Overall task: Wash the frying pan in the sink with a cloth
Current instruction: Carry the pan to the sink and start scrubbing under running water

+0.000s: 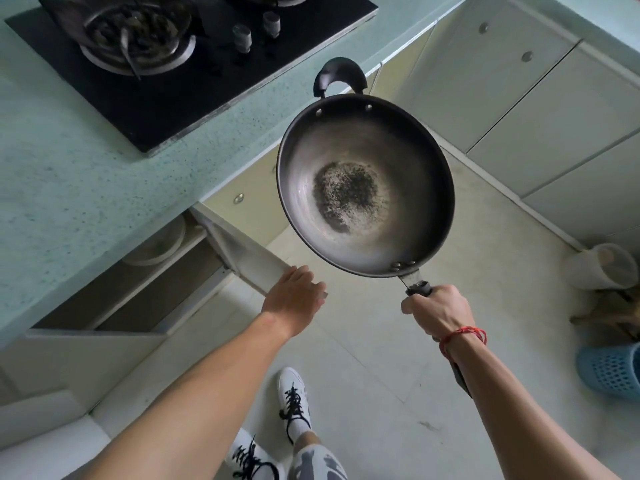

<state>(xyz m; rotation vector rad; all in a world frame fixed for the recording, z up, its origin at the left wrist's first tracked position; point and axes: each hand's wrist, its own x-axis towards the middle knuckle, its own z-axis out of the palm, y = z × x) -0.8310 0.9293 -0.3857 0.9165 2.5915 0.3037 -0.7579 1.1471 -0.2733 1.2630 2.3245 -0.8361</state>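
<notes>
Carry the dark round metal frying pan (pixel 365 185) level. The right hand (pixel 438 311) is fisted on its handle; the left hand (pixel 294 297), fingers loosely extended and holding nothing, rests on the pale cabinet door (pixel 242 252) left of the pan.

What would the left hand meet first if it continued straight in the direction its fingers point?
Probably the open pale cabinet door: the left hand already lies at its outer edge, though actual contact is unclear.

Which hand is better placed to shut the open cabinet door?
Left. The left hand already rests on the open cabinet door's edge, while the right hand grips the frying pan handle.
</notes>
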